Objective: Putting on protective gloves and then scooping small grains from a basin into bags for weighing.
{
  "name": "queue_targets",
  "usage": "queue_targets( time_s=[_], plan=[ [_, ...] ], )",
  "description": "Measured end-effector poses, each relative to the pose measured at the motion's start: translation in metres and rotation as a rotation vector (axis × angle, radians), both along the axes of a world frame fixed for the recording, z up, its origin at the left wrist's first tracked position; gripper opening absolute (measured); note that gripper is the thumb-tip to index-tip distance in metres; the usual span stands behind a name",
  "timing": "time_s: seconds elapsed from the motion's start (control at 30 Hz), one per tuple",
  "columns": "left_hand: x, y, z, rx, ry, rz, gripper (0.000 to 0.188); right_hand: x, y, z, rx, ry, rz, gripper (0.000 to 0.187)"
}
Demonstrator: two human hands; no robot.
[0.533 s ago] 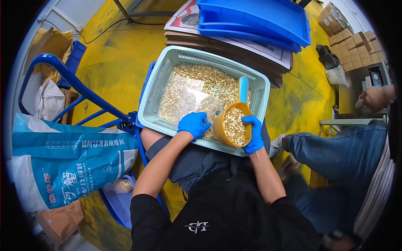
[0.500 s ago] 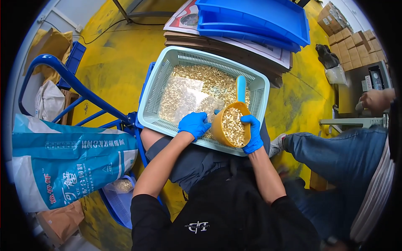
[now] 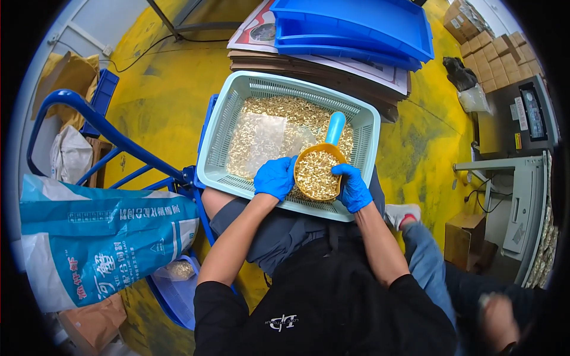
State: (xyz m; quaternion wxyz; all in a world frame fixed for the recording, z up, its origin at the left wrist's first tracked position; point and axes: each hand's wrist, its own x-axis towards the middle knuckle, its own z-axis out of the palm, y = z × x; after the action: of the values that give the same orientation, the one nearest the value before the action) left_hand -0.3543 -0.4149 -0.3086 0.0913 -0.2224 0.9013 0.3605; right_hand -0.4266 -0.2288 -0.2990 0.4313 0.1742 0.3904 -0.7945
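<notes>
A yellow scoop [image 3: 319, 178] with a blue handle [image 3: 335, 127] is full of small brass-coloured metal pieces. My right hand [image 3: 355, 188], in a blue glove, grips its right side, thumb over the rim. My gloved left hand [image 3: 275, 178] is closed against the scoop's left side; some of its fingers are hidden. Both hands are over the near edge of a pale green slotted basket [image 3: 209, 155], which rests on my lap. More of the brass pieces [image 3: 285, 107] cover its bottom, and a clear plastic bag [image 3: 267, 139] lies on them.
Left of me stand a blue tubular frame [image 3: 127, 151] and a blue-and-white woven sack [image 3: 113, 234]. Blue trays [image 3: 353, 26] sit on stacked cardboard beyond the basket. At lower right are another person's blurred hand [image 3: 499, 323] and jeans leg [image 3: 430, 261]. Small boxes [image 3: 493, 62] are piled far right.
The scoop has shifted slightly left and tilted more level, its handle leaning right, and my left hand now meets its side. The other person has moved from the right edge toward the lower right.
</notes>
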Motion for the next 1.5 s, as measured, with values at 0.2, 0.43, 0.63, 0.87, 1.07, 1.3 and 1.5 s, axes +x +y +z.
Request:
queue_targets(
  time_s=[0.2, 0.43, 0.63, 0.87, 1.07, 1.3, 1.5],
  plan=[
    [0.007, -0.007, 0.001, -0.005, 0.121, -0.109, 0.024, -0.003, 0.001, -0.006, -0.049, -0.036, 0.076, 0.042],
    [0.005, -0.024, -0.005, -0.033, 0.214, -0.299, 0.028, -0.006, 0.003, -0.018, -0.018, -0.016, 0.055, 0.048],
    [-0.004, -0.02, 0.002, -0.022, 0.14, -0.309, 0.035, -0.004, 0.003, 0.007, -0.098, 0.07, 0.14, 0.059],
    [-0.006, -0.019, 0.017, 0.074, 0.09, -0.266, 0.049, -0.006, 0.008, -0.009, -0.158, 0.051, 0.165, 0.058],
    [-0.009, -0.015, 0.03, 0.117, 0.095, -0.25, 0.051, -0.007, 0.007, -0.005, -0.123, 0.053, 0.135, 0.055],
    [-0.003, -0.019, 0.024, -0.077, 0.184, -0.217, 0.047, -0.001, -0.005, 0.0, 0.022, 0.087, -0.047, 0.041],
    [-0.011, -0.007, 0.049, -0.284, 0.259, -0.24, 0.04, -0.005, -0.014, 0.012, 0.215, 0.32, -0.073, 0.028]
  ],
)
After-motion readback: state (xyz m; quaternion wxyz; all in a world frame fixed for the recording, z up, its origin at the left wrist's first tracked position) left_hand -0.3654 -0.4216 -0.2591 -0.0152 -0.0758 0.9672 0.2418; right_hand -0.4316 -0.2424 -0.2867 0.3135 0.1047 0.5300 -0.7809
